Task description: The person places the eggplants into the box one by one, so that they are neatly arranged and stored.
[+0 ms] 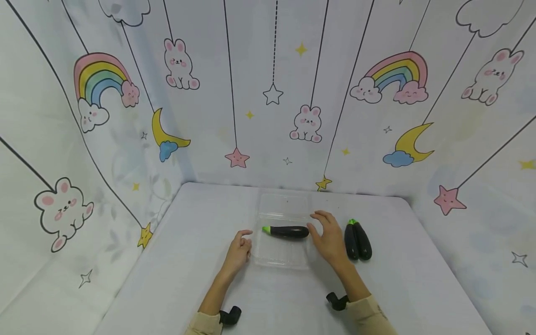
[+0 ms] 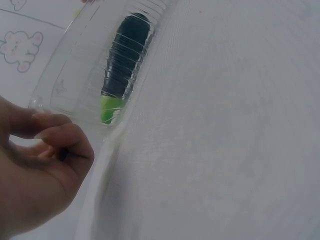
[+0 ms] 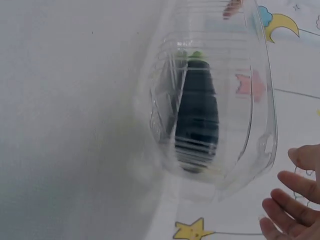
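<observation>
A dark eggplant [image 1: 289,231] with a green cap lies crosswise in a clear plastic clamshell box [image 1: 281,260], its cap end toward the left. The box's lid [image 1: 284,204] is folded back, away from the person. My left hand [image 1: 238,251] is beside the box's left edge, fingers loosely bent; in the left wrist view the fingertips [image 2: 55,131] are close to the box corner, and whether they touch it is unclear. On the right side, my right hand [image 1: 331,237] has spread fingers near the eggplant's rounded end and holds nothing in the right wrist view.
Two more eggplants [image 1: 358,239] lie side by side on the white table [image 1: 418,288], right of the right hand. Behind and at both sides hangs a white cloth [image 1: 259,60] printed with rabbits, stars and rainbows. Each wrist wears a black camera mount [image 1: 231,316].
</observation>
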### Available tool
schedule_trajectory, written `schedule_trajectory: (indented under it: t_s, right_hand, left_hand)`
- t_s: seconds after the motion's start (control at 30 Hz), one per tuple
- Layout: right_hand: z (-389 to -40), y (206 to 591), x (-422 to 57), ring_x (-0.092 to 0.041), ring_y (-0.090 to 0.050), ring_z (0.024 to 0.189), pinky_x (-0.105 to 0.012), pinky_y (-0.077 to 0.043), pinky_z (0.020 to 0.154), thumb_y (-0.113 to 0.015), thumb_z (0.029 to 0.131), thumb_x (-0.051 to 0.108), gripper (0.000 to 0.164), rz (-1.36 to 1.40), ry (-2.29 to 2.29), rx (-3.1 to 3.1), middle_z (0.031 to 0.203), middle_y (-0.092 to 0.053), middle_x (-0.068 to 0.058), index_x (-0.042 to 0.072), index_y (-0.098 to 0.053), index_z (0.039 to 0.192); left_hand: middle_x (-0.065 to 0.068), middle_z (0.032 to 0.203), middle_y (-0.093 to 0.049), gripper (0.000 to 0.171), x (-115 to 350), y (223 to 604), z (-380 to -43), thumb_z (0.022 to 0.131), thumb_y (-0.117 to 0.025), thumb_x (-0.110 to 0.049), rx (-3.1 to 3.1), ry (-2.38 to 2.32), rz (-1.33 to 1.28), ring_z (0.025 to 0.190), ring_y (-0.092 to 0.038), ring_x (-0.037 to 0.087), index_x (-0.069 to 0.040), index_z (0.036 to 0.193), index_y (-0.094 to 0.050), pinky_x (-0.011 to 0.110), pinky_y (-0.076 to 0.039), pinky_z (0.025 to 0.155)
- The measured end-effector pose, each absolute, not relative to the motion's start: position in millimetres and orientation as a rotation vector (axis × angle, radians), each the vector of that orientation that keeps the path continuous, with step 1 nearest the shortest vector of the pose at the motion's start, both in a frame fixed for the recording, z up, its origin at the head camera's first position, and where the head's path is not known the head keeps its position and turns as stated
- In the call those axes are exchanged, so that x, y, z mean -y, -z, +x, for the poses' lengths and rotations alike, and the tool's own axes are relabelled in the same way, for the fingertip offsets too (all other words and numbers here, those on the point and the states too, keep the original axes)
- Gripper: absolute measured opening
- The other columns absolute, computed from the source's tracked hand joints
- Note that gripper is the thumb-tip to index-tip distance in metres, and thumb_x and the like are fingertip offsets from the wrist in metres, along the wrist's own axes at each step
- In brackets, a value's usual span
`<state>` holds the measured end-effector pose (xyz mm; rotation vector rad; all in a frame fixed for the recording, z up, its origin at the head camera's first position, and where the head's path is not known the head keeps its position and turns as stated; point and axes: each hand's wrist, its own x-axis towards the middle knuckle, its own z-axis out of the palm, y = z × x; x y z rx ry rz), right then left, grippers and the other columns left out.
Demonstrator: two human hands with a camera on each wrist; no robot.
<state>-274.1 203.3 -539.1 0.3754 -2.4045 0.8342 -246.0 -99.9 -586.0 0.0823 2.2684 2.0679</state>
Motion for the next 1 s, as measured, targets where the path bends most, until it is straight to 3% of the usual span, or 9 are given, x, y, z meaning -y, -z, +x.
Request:
schedule_trajectory:
  t_s: [0.27, 0.5, 0.77, 1.0]
  right_hand:
    - [-271, 541, -217, -0.038, -0.061, 0.123, -0.057, -0.052, 0.097, -0.08, 0.094, 0.017, 0.032, 0.283, -0.82, 2.414, 0.132, -0.064, -0.015, 0.003, -0.072, 0.122]
    - [-271, 544, -224, -0.039, -0.062, 0.122, -0.058, -0.051, 0.097, -0.08, 0.094, 0.016, 0.031, 0.242, -0.846, 2.396, 0.13, -0.065, -0.016, 0.002, -0.073, 0.121]
    - [-272, 547, -235, -0.04, -0.062, 0.122, -0.058, -0.05, 0.101, -0.08, 0.093, 0.013, 0.032, 0.17, -0.864, 2.378, 0.129, -0.066, -0.017, 0.002, -0.073, 0.122]
    - [-276, 551, -254, -0.042, -0.061, 0.123, -0.058, -0.048, 0.102, -0.079, 0.092, 0.009, 0.031, 0.06, -0.89, 2.368, 0.127, -0.067, -0.019, 0.0, -0.073, 0.121]
  left_hand:
    - [0.0, 0.076, -0.047, 0.037, 98, 583, -244, 0.111, -0.044, -0.007, -2.286, -2.064, 0.072, 0.061, -0.044, 0.009, 0.002, 0.147, -0.044, 0.019, -0.036, 0.052]
    - [0.006, 0.076, -0.048, 0.038, 98, 578, -244, 0.11, -0.041, -0.001, -2.28, -2.049, 0.071, 0.061, -0.044, 0.013, 0.01, 0.146, -0.041, 0.019, -0.036, 0.051]
    - [0.001, 0.076, -0.047, 0.037, 98, 581, -244, 0.111, -0.045, -0.007, -2.306, -2.051, 0.071, 0.063, -0.044, 0.011, 0.002, 0.147, -0.045, 0.019, -0.036, 0.051]
    - [0.001, 0.075, -0.048, 0.036, 98, 583, -246, 0.111, -0.045, -0.006, -2.302, -2.058, 0.086, 0.062, -0.045, 0.011, 0.003, 0.145, -0.046, 0.02, -0.037, 0.051]
